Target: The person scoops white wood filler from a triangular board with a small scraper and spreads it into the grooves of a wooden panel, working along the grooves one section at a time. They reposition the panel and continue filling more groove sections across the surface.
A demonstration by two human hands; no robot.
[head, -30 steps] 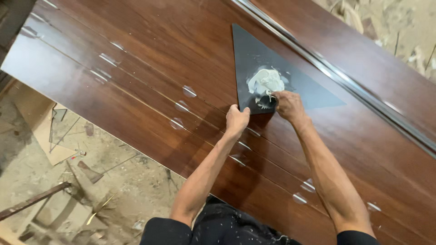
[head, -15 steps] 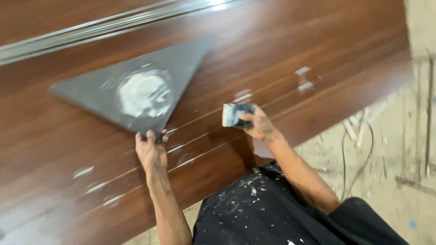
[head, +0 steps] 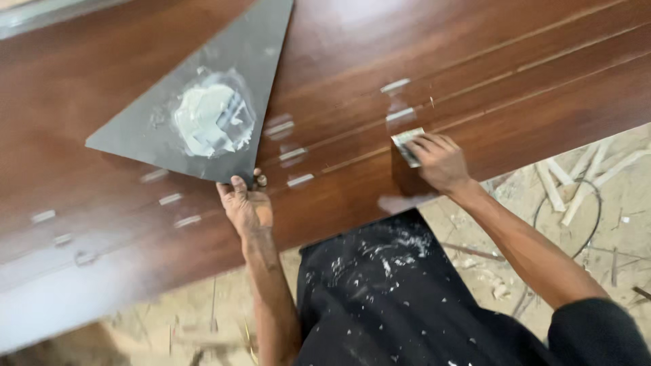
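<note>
while the left hand [head: 247, 207] rests at the near edge of a dark grey triangular board [head: 203, 102], its fingertips clamped on the board's lower point, the right hand [head: 441, 159] presses a small flat scraper [head: 408, 144] down on the brown wooden panel [head: 515, 61], fingers closed over the blade. the two hands are well apart. a lump of pale putty [head: 210, 118] sits in the middle of the triangular board, which lies flat on the panel. thin grooves run along the panel, and short pale dabs of filler [head: 397, 85] dot them between and beside the hands. below the panel's edge shows the person's dark clothing [head: 386, 285], flecked with white, and a dusty floor [head: 610, 203] with scraps of wood.
</note>
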